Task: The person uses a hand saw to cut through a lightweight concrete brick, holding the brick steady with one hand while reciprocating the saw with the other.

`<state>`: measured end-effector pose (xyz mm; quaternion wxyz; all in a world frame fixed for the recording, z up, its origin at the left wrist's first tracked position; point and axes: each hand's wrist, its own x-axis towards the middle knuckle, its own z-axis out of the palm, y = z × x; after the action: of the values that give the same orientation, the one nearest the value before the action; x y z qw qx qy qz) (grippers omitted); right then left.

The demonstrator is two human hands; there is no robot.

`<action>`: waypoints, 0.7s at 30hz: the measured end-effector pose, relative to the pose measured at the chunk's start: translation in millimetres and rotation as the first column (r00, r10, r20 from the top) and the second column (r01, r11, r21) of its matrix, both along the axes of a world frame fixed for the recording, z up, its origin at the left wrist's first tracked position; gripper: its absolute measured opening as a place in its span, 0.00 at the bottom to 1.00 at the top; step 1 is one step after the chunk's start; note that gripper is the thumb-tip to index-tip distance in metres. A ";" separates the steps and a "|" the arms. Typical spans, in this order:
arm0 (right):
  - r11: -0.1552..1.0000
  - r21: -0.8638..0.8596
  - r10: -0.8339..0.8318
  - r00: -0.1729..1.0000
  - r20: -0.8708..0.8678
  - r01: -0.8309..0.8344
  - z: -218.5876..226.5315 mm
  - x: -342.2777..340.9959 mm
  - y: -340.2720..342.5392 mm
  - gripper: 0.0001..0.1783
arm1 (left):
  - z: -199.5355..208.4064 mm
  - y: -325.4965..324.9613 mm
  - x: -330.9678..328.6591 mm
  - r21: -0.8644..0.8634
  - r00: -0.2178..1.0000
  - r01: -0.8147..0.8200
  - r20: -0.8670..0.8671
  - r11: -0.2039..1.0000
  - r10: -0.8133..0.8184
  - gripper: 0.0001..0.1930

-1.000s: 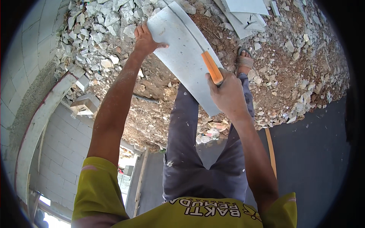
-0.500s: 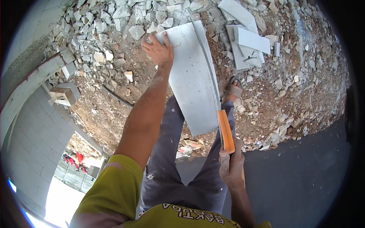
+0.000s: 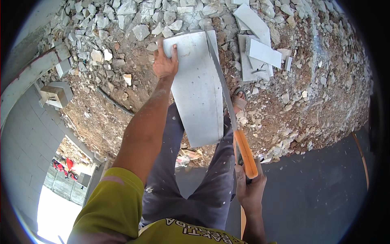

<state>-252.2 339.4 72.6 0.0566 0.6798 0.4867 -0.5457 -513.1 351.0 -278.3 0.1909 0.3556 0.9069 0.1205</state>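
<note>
Right hand (image 3: 250, 188) closed round the grip of 1 orange-handled handsaw (image 3: 241, 140), off the near-right corner of the grey block (image 3: 199, 89); blade runs along the block's right side to its far end. Block's near end overlaps the trousers (image 3: 191, 203); left hand (image 3: 165, 65) grasps its left edge near the far end. Beyond, right of the block: pale flat pieces (image 3: 264, 53) on rubble (image 3: 294, 87).

Saw handle (image 3: 246, 154) — over block (image 3: 197, 89) earlier, now drawn back off it.
</note>
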 end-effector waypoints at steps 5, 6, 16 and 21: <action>0.999 0.033 -0.014 1.000 0.002 0.014 -20.4 -37.7 13.1 0.15 | 2.2 15.1 12.8 -0.074 0.999 0.016 0.039 0.997 -0.013 0.36; 0.999 0.034 -0.009 1.000 -0.003 0.010 -21.6 -40.2 21.5 0.15 | 1.2 19.0 8.4 -0.073 0.999 0.011 0.034 0.997 -0.008 0.36; 0.996 0.079 0.039 0.995 -0.086 -0.033 -40.6 -2.2 -19.5 0.11 | 5.8 3.4 -13.0 0.097 0.989 0.037 0.142 0.995 -0.051 0.38; 1.000 -0.021 0.007 0.999 -0.039 -0.008 -47.2 8.1 -19.0 0.12 | 10.8 -0.8 -21.9 0.088 0.979 -0.005 0.201 0.996 -0.013 0.37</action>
<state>-244.1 320.4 25.3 0.0563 0.6665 0.4843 -0.5640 -535.1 350.2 -267.6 0.2664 0.3515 0.8760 0.1953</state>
